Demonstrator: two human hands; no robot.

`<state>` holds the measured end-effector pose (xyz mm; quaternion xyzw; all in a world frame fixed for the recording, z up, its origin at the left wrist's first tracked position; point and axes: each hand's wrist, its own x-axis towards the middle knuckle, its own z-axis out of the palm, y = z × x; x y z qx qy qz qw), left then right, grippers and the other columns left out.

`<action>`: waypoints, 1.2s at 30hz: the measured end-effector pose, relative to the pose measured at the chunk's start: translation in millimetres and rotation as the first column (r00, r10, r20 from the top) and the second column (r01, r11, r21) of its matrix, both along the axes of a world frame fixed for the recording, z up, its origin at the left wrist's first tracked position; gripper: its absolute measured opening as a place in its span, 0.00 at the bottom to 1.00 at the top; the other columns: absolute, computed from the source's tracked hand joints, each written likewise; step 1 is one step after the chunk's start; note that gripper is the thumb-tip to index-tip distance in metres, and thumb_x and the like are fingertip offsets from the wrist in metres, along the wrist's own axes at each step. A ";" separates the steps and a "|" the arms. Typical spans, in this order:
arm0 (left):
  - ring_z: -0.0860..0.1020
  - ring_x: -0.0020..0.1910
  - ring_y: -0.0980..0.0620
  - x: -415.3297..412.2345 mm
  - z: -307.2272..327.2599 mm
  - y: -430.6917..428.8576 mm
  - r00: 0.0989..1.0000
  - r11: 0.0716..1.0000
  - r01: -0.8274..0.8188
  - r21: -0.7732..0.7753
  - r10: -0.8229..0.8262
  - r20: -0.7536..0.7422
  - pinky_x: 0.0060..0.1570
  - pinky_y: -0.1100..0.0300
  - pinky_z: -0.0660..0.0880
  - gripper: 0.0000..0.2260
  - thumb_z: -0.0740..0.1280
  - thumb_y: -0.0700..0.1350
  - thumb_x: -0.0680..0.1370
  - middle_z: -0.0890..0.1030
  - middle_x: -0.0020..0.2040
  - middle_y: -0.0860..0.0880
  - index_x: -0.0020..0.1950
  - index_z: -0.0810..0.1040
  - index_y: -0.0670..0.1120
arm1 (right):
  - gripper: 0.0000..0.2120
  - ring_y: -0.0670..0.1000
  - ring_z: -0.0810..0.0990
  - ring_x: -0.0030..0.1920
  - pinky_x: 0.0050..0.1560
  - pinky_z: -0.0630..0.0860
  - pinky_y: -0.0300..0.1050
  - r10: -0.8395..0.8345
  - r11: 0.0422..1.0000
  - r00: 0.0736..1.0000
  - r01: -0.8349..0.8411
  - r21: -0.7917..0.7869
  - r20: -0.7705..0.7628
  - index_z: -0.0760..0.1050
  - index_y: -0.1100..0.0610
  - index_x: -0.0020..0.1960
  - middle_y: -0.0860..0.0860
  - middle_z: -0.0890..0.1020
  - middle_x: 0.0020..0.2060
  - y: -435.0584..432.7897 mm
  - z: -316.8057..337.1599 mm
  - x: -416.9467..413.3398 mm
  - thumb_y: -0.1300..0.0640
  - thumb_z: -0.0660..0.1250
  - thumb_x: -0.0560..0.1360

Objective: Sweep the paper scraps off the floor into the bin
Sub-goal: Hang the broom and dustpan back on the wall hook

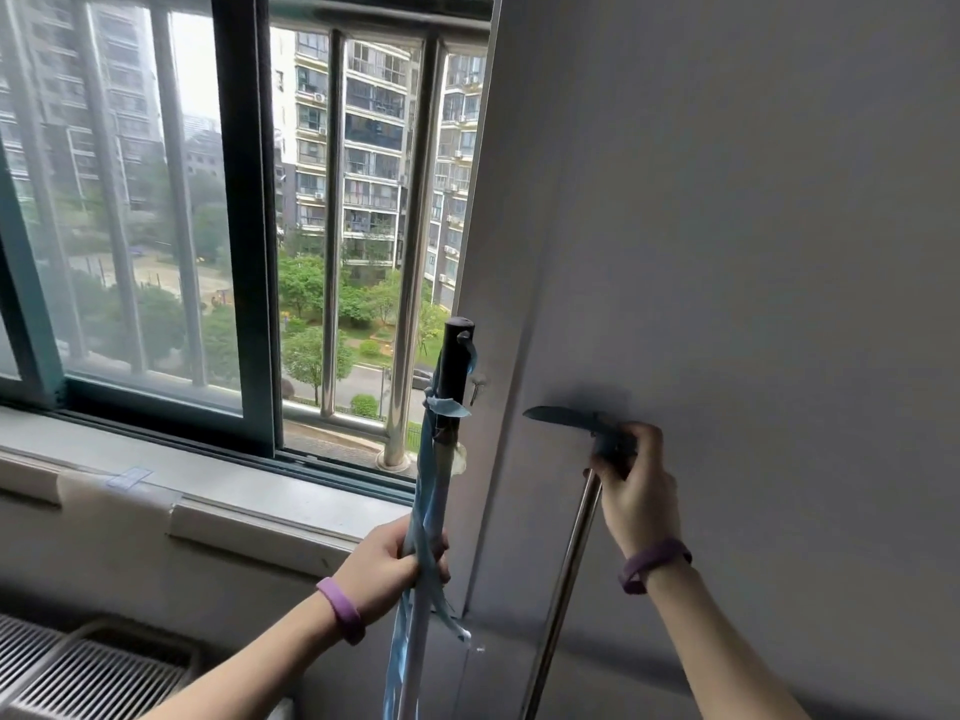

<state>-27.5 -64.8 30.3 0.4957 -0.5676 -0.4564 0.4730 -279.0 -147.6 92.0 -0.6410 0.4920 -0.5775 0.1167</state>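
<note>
Grey wall [753, 200] fills the right half of the view; a corner pilaster runs down its left edge. Sliding window [244, 226], dark green frame, takes up the left half, with steel guard bars [332, 226] outside the open pane and apartment blocks and trees beyond. Pale window sill [156, 475] below it; a slatted white grille [78, 672] sits at lower left. Pale pole [441, 491], black cap on top, loosely wrapped in blue strips [423, 475], stands near upright in front of the window's right edge, lower end out of frame. Steel pole [571, 553] leans against the wall to its right, topped by a dark handle piece [566, 417] pointing left; lower end also out of frame. Left hand [389, 563]: grip curled fully round the pale pole and strips, at mid-shaft. Right hand [641, 491]: grip wrapped round the steel pole's top, just under the handle piece. Purple wristband on each wrist [340, 608].
</note>
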 end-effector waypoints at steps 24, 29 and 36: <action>0.83 0.39 0.49 -4.8 -27.7 -11.3 0.998 1.000 -0.026 0.016 0.025 0.051 0.44 0.54 0.80 0.18 0.61 0.29 0.73 0.80 0.34 0.49 0.34 0.78 0.51 | 0.21 0.52 0.73 0.44 0.45 0.74 0.45 -0.213 0.907 0.977 0.189 -0.375 -0.021 0.69 0.58 0.65 0.54 0.76 0.46 25.0 -15.5 10.4 0.53 0.65 0.74; 0.83 0.38 0.49 -12.0 -32.7 -15.5 0.998 1.000 -0.015 0.022 0.014 0.058 0.45 0.52 0.80 0.14 0.60 0.28 0.73 0.79 0.34 0.48 0.38 0.77 0.45 | 0.13 0.46 0.81 0.45 0.45 0.78 0.37 0.458 0.888 0.888 -0.458 0.037 -0.022 0.72 0.41 0.58 0.48 0.82 0.44 51.5 42.3 65.1 0.57 0.62 0.80; 0.83 0.39 0.52 -5.5 -33.2 -8.1 0.998 0.996 0.033 0.078 -0.036 0.044 0.42 0.60 0.79 0.10 0.61 0.30 0.75 0.83 0.35 0.47 0.42 0.78 0.42 | 0.11 0.44 0.83 0.41 0.41 0.79 0.38 0.665 0.661 0.721 -0.690 0.294 0.197 0.77 0.51 0.58 0.49 0.84 0.44 37.0 68.7 88.6 0.60 0.62 0.78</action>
